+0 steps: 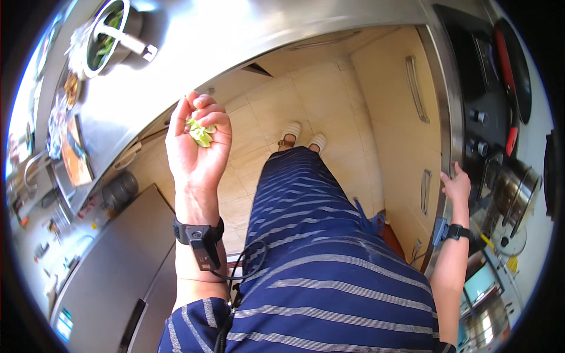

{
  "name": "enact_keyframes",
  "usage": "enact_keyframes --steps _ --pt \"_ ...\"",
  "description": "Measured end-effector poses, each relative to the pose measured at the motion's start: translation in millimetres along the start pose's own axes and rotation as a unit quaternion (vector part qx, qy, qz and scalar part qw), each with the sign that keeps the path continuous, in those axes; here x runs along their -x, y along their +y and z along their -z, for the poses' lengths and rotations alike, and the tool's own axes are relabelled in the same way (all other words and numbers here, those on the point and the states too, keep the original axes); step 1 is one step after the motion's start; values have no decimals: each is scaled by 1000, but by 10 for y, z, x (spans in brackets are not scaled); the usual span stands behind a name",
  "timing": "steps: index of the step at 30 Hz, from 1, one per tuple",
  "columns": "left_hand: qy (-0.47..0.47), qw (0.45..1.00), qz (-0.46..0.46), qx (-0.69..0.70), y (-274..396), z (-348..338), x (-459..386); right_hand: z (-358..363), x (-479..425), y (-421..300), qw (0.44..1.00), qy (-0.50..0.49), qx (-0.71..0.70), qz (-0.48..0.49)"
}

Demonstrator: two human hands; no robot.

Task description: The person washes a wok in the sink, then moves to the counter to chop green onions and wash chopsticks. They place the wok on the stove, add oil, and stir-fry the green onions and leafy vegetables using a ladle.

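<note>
Palm up, my left hand [201, 137] cups some pale green vegetable pieces [202, 133] with its fingers curled over them. It is held up in front of the steel worktop's edge, over the tiled floor. My right hand [457, 183] is at the steel rim of the counter, beside the black gas stove [468, 101]. Its thumb and forefinger are apart and nothing shows between them. A little beyond its fingertips is a stove knob [477, 147], with a second knob [479, 117] farther along. Both my wrists wear black straps with small devices.
A pot [93, 66] with green leaves and a light-handled tool stands on the steel worktop [185, 39]. Near the sink lies a wooden board [76, 154]. On the stove side are a red-handled pan [523, 75] and a steel pot [514, 187]. Cabinet handles [416, 88] protrude below.
</note>
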State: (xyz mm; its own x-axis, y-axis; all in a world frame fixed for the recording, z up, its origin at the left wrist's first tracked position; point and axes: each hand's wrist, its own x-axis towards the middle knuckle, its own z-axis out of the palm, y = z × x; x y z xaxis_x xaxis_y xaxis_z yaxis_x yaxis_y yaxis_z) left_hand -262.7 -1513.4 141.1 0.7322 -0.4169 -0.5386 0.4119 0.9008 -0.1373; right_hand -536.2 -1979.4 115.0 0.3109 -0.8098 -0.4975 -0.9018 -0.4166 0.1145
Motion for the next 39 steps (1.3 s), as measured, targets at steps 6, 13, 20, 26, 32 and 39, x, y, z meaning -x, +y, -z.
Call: enact_keyframes --steps 6,13,20,26,32,39 --pt "-5 995 -92 30 166 405 426 -27 -62 87 997 37 34 60" --pt "-17 984 -164 72 261 767 826 -63 -90 87 997 30 42 60" --pt "-28 979 -184 83 253 856 1109 -56 -126 97 995 34 38 82" --pt "-32 979 -181 85 266 915 1187 -81 -123 108 996 30 39 79" --pt "-33 980 -176 85 217 901 1165 -72 -115 83 995 36 44 82" --pt "-40 984 -158 74 95 725 1074 -79 -120 95 989 66 89 97"
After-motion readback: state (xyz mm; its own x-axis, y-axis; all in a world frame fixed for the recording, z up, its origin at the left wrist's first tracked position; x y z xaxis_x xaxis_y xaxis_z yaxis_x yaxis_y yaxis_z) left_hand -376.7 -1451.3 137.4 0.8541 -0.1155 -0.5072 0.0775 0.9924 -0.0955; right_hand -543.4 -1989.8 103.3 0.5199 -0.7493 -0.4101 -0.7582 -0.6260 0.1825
